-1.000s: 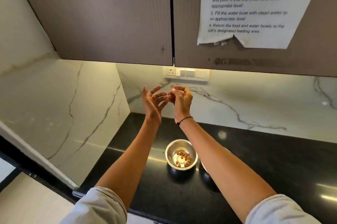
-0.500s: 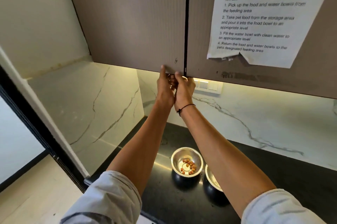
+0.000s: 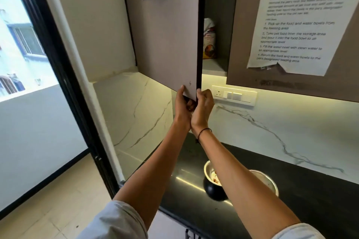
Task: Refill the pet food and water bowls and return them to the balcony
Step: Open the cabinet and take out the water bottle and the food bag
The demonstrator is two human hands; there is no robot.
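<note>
Nearest the camera, on the black counter [image 3: 303, 190], sat two steel bowls: the food bowl [image 3: 210, 174], holding a few brown kibbles, was partly hidden behind the right forearm, and the second bowl [image 3: 266, 182] touched it on the right, its contents not visible. Above them, both arms reached up to the cabinet door [image 3: 165, 30], which stood swung open. Its lower corner was gripped by the left hand [image 3: 183, 106] from the left, thumb on the door's face, and by the right hand [image 3: 203, 106] curled round its dark edge. Farther in, a pet food bag [image 3: 209, 38] stood upright on the cabinet shelf [image 3: 214, 66].
</note>
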